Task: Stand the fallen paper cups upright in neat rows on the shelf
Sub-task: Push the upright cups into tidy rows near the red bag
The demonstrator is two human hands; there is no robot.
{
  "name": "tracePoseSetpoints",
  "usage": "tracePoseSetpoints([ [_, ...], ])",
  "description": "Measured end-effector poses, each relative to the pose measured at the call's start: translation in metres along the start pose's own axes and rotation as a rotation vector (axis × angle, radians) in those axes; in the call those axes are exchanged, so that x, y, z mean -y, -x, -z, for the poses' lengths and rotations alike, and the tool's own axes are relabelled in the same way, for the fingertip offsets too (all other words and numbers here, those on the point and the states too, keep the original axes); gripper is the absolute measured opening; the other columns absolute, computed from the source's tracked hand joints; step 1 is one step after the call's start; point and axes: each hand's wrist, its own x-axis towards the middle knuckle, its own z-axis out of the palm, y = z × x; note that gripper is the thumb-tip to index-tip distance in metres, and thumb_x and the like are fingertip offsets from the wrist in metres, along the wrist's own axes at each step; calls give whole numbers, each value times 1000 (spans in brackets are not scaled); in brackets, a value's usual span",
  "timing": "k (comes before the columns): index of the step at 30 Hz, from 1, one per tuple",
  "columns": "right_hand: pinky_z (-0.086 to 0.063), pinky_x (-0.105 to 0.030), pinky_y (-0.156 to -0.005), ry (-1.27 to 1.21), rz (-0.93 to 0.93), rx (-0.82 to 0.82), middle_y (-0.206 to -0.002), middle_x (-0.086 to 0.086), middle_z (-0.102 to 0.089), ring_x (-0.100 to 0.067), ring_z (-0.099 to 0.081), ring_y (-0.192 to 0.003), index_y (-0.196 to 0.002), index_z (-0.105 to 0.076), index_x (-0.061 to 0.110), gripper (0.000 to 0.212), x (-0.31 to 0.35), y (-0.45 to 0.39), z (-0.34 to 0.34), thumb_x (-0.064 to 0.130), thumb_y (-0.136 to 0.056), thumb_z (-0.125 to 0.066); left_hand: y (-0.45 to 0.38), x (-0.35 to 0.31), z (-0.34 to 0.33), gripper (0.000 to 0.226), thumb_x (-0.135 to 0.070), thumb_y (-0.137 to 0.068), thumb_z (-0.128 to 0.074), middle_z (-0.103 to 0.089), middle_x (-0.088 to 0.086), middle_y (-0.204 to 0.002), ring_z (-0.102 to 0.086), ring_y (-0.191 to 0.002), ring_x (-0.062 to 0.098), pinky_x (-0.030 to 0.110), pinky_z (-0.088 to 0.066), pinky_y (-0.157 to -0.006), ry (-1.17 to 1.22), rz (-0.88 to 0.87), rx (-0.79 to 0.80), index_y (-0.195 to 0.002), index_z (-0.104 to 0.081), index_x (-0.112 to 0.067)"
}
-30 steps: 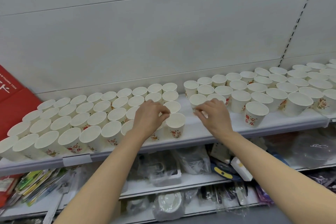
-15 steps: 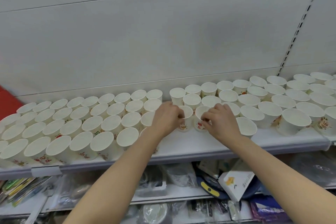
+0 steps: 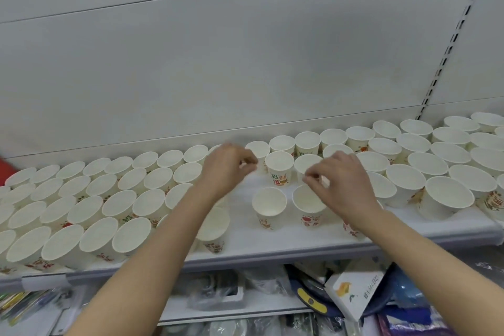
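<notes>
- Left hand (image 3: 226, 169): fingers loosely curled, tips drawn toward the thumb, hovering above the back of the gap. No cup is visibly held between them; whether a fingertip grazes the rear cup (image 3: 257, 149) just beside it cannot be told.
- Right hand (image 3: 342, 184): thumb and forefinger brought together over the rim of the front-right cup (image 3: 309, 200). A pinch on that rim is likely but not confirmed, as the hand covers the contact.
- Judged purpose: both hands sit over the loosely spaced centre, consistent with nudging single cups into line to close the break between the two blocks.
- Centre gap, counted: two cups stand apart near the front, the front-left cup (image 3: 269, 203) and the front-right cup; one printed cup (image 3: 279, 168) stands behind them, with one more to its right partly behind the right hand. One further cup (image 3: 214, 226) sits at the near edge beside the left forearm.
- Paper cups overall: every visible cup stands upright, mouth up, on the white shelf (image 3: 272, 243); no fallen cup is seen.
- Left block: roughly four rows deep, some forty cups, packed rim to rim. Right block: about thirty, running out of view. Exact totals cannot be fixed.
- Lower shelf: packaged goods, including one white carton (image 3: 357, 292).
</notes>
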Motion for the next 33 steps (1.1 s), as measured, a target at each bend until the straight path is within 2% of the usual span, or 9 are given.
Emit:
tracePoseSetpoints([
  [2, -37, -36, -75, 28, -44, 87, -75, 6, -68, -26, -55, -83, -81, -73, 22, 3, -3, -31, -9, 25, -81, -71, -29, 11, -8, 18, -27, -87, -66, -69, -11, -103, -54, -102, 15, 28, -42, -74, -131, 30, 30, -104, -71, -30],
  [5, -34, -32, -81, 36, -52, 312, -85, 7, -70, -22, -52, -93, -90, -74, 27, 11, -4, -64, -30, 26, -81, -68, -55, 17, -31, 31, -26, -84, -66, -67, -3, -113, -51, -112, 21, 30, -42, -84, -280, -15, 155, -115, -68, -27],
  [8, -30, -28, -77, 67, -22, 458, -90, 9, -69, -18, -49, -96, -93, -72, 29, 16, 2, -75, -48, 33, -78, -69, -69, 21, -46, 23, -28, -84, -65, -67, 0, -104, -52, -110, 23, 30, -40, -79, -335, -72, 197, -106, -70, -27],
  [15, -34, -30, -72, 110, -53, 498, -81, 4, -66, -21, -53, -87, -79, -71, 30, 12, -2, -72, -69, 23, -75, -62, -73, 40, -39, 13, -25, -88, -60, -68, 7, -92, -55, -98, 26, 29, -26, -67, -462, -105, 208, -94, -72, -21],
  [19, -27, -28, -71, 92, -31, 480, -80, 3, -66, -20, -53, -86, -80, -72, 30, 12, 6, -69, -72, 23, -77, -63, -62, 37, -31, 23, -32, -86, -65, -68, -1, -101, -53, -102, 22, 29, -35, -76, -300, -124, 153, -107, -71, -25],
  [22, -22, -27, -70, 86, -18, 451, -79, 4, -67, -19, -53, -87, -81, -72, 29, 11, 11, -71, -73, 23, -78, -64, -40, 26, -14, 15, -28, -86, -64, -68, -8, -92, -54, -95, 18, 28, -38, -70, -176, -98, 49, -98, -74, -30],
  [25, -22, -28, -71, 49, 6, 459, -77, 7, -67, -17, -52, -86, -80, -73, 28, 9, 15, -69, -72, 23, -77, -66, -6, 14, 4, 7, -33, -83, -69, -67, -16, -81, -56, -83, 8, 28, -45, -67, 52, -70, 158, -88, -74, -33],
  [29, -35, -32, -75, -88, 61, 478, -76, 7, -67, -16, -52, -83, -76, -73, 29, 4, 21, -70, -72, 25, -74, -72, 43, -10, 6, 31, -57, -71, -73, -69, -16, -91, -50, -84, 5, 28, -44, -74, 100, -260, 279, -93, -73, -35],
  [33, -35, -29, -71, -134, 99, 486, -77, 9, -68, -13, -49, -81, -77, -73, 27, 4, 31, -73, -77, 24, -75, -73, 56, -16, -9, 22, -45, -80, -70, -70, -9, -94, -50, -92, 16, 29, -36, -74, -56, -372, 229, -95, -74, -29],
])
